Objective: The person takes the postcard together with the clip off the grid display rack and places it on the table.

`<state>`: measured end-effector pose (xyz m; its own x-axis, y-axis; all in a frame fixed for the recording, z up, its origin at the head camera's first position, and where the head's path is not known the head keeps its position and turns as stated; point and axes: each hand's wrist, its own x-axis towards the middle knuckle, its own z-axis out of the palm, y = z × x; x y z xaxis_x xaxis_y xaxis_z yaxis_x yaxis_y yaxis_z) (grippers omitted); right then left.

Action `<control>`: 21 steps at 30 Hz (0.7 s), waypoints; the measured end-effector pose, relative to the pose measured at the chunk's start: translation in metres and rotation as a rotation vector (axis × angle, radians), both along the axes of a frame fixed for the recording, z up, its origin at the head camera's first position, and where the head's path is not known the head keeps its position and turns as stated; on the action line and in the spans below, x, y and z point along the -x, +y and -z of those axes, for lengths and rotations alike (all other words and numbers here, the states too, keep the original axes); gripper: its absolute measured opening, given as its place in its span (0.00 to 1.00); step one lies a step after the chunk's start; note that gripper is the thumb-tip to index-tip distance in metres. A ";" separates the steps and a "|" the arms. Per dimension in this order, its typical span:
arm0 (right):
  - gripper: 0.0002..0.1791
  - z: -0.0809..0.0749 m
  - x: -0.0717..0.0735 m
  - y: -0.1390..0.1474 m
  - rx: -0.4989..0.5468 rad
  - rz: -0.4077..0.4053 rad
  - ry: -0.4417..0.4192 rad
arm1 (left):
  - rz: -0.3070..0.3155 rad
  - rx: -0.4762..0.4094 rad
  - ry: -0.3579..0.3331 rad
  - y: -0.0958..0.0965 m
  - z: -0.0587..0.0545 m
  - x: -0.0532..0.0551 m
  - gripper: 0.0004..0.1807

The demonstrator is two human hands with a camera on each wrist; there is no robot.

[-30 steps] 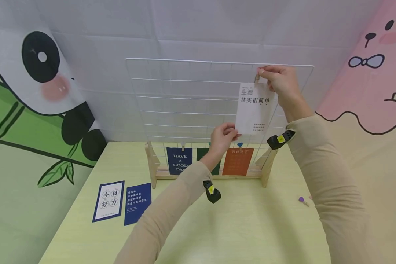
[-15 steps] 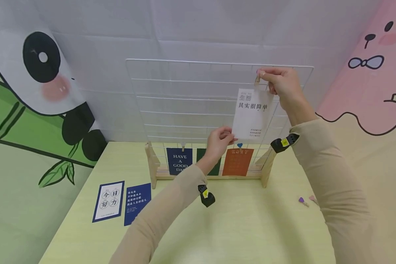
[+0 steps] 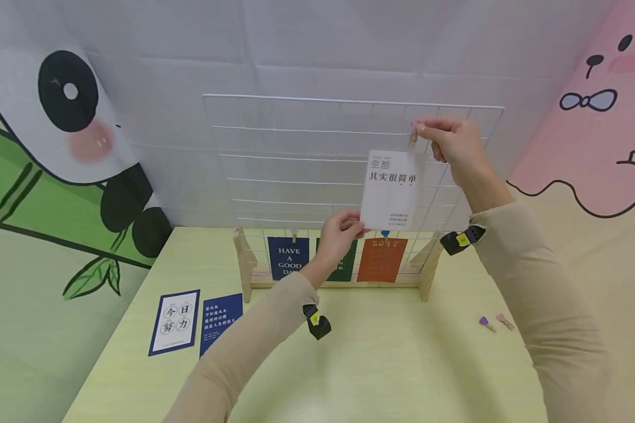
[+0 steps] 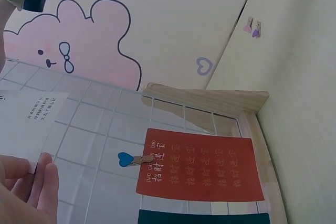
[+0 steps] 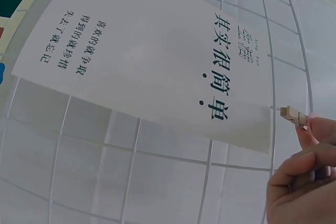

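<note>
My left hand (image 3: pixel 338 235) pinches a white card (image 3: pixel 388 197) with black Chinese print by its lower left corner, in front of a white wire grid (image 3: pixel 296 98). The fingers and thumb of my right hand (image 3: pixel 457 147) pinch a small wooden clothespin (image 5: pixel 294 115) by its pink end. In the right wrist view the clothespin's tip points toward the card's top edge, with a small gap between them. Low on the grid hang a navy card (image 3: pixel 288 258), a green card (image 3: pixel 347 264) and a red-orange card (image 4: pixel 199 166), the last under a blue heart clothespin (image 4: pixel 134 159).
A wooden stand (image 3: pixel 426 273) holds the grid upright on the pale table (image 3: pixel 381 364). Two more cards lie at the left, one white with a blue border (image 3: pixel 177 323), one navy (image 3: pixel 219 317). A purple-topped clothespin (image 3: pixel 487 324) and a pink one (image 3: pixel 505 321) lie at the right.
The white card has moved down and left with my left hand, away from the clothespin. My right hand has lowered slightly, still holding the clothespin.
</note>
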<state>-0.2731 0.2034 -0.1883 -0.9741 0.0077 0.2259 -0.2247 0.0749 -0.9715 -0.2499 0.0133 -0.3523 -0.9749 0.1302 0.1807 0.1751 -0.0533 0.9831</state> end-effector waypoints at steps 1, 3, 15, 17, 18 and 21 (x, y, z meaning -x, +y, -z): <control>0.09 0.001 -0.001 0.000 -0.003 -0.003 -0.002 | 0.005 -0.004 -0.001 -0.001 0.001 -0.001 0.09; 0.08 0.002 -0.003 0.000 -0.023 -0.001 0.003 | 0.012 -0.002 0.001 -0.004 0.002 -0.002 0.09; 0.12 0.014 -0.012 0.002 -0.076 -0.025 0.005 | -0.006 -0.031 -0.035 -0.021 0.010 -0.011 0.10; 0.11 0.017 -0.012 0.002 -0.066 -0.030 0.013 | -0.011 -0.038 -0.040 -0.024 0.011 -0.011 0.10; 0.12 0.018 -0.012 0.003 -0.064 -0.034 0.017 | -0.013 -0.044 -0.042 -0.025 0.012 -0.011 0.10; 0.13 0.023 -0.013 0.006 -0.077 -0.046 0.024 | -0.023 -0.054 -0.050 -0.029 0.014 -0.012 0.10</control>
